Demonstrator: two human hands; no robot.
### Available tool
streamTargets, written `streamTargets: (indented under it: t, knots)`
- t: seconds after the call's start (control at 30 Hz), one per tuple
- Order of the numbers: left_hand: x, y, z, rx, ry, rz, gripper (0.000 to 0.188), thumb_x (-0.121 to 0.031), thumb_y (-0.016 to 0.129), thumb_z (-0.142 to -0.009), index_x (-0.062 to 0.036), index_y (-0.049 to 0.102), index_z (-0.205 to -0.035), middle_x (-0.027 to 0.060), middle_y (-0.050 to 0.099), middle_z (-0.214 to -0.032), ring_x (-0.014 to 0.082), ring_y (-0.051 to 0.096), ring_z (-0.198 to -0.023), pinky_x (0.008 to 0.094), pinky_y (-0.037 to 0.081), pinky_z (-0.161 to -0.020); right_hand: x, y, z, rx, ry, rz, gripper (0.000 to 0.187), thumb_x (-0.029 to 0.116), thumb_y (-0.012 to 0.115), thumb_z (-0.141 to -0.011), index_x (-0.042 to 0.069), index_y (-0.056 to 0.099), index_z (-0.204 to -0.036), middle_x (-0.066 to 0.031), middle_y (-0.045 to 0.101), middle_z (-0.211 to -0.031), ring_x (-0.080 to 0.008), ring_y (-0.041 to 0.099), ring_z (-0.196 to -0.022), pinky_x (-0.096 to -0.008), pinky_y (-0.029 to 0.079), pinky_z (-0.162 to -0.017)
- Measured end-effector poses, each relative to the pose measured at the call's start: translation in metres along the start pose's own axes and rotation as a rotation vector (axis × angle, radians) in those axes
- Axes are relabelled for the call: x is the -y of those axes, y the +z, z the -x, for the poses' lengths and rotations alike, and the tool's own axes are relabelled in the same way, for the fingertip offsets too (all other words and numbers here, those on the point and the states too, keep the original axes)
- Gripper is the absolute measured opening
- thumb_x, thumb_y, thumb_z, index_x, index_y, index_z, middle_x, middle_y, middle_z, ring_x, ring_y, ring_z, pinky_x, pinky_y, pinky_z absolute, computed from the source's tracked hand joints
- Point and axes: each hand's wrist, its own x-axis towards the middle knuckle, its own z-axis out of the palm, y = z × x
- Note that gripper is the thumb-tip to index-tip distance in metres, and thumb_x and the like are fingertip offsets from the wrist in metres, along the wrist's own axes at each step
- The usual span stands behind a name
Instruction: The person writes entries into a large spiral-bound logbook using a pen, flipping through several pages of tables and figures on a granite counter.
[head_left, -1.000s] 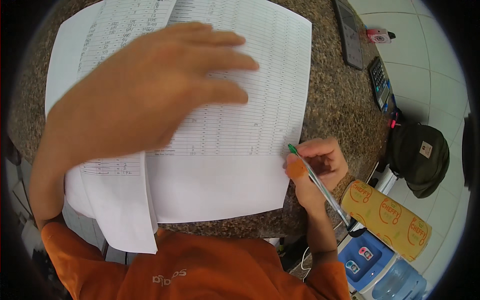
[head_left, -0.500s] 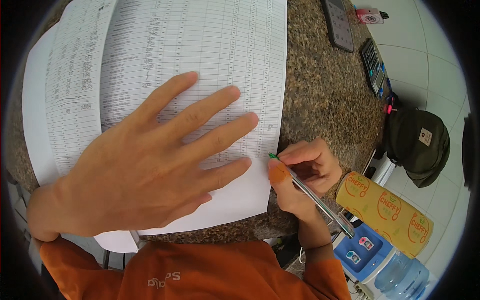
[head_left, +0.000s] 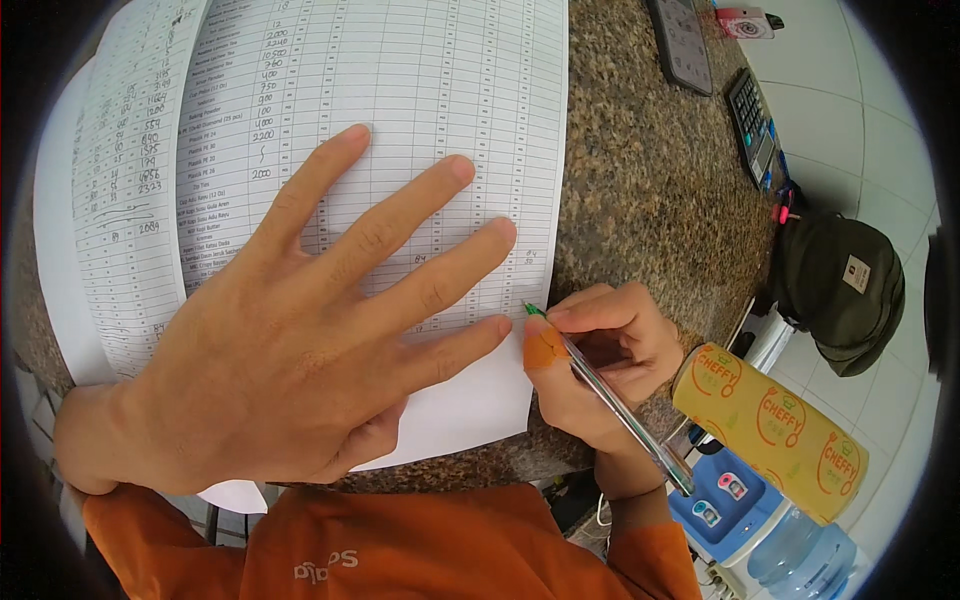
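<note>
My left hand [head_left: 330, 270] lies with fingers spread over a printed table sheet [head_left: 400, 80] that has rows, columns and handwritten figures. It covers much of the lower part of the sheet. My right hand [head_left: 600, 360], with an orange bandage [head_left: 543, 345] on the thumb, is closed round a clear pen [head_left: 625, 415] with a green tip. The pen's tip is at the sheet's right-hand column, near its lower right edge. Another filled-in sheet [head_left: 125, 150] lies to the left, its side curling up.
The papers lie on a brown speckled stone counter [head_left: 630, 190]. A phone [head_left: 682, 50] and a calculator [head_left: 750, 125] are at the upper right. Beyond the counter's right edge are a dark green bag [head_left: 840, 300], a yellow printed roll [head_left: 765, 425] and a blue water dispenser [head_left: 735, 500].
The sheets have shifted slightly left. My right hand has moved a little left with the pen, whose tip is now over the sheet's column. My left fingers are spread slightly wider.
</note>
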Motion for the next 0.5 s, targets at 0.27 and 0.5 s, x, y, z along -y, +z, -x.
streamTargets:
  t: [0.27,0.5]
  knots:
    - [-0.003,-0.005,-0.003,-0.213,-0.061,0.456,0.071,-0.026,0.076,-0.055,-0.0256,0.068,-0.126,0.0089,0.041,-0.158,0.0412,0.028,-0.149,0.0721,0.017,-0.120,-0.002,-0.002,0.000,-0.009,-0.028,-0.043,0.025,-0.003,0.084,-0.070,0.005,0.063,-0.079,-0.0045,0.068,-0.065,-0.0051,0.063,-0.054,-0.0201,0.046,-0.047]
    - [0.004,0.008,0.000,-0.074,0.034,-0.045,0.069,-0.030,0.078,-0.051,-0.0294,0.071,-0.120,0.0096,0.041,-0.158,0.0428,0.028,-0.149,0.0720,0.018,-0.120,0.006,-0.010,0.004,0.124,0.020,-0.014,0.025,-0.003,0.079,-0.078,0.002,0.057,-0.089,-0.0118,0.068,-0.082,-0.0099,0.062,-0.067,-0.0225,0.048,-0.060]
